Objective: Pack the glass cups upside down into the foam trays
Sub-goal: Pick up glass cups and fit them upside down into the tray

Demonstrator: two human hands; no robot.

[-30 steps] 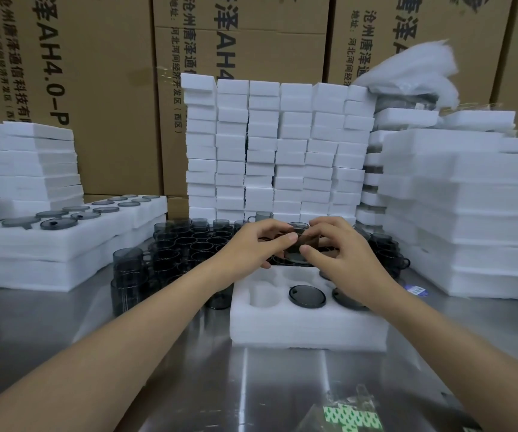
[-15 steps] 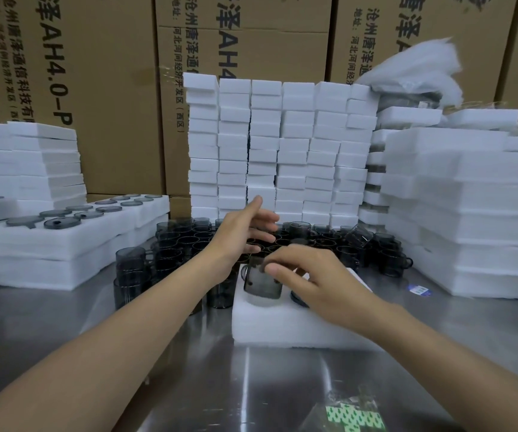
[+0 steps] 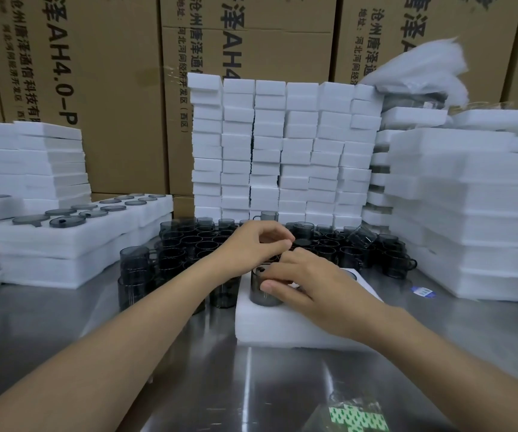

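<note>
One glass cup (image 3: 262, 296) stands in the foam tray (image 3: 282, 328) on the table (image 3: 282, 394), and my right hand (image 3: 310, 285) grips it from three o'clock. At twelve, my left hand (image 3: 256, 244) curls above the loose cups (image 3: 195, 241); I cannot tell whether it pinches one.

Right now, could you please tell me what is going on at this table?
A person is packing dark glass cups into a white foam tray on the steel table. Their right hand grips one cup standing in the tray's left pocket, well above the foam. Their left hand is over the loose cups behind the tray, fingers curled; whether it holds one is unclear.
</note>
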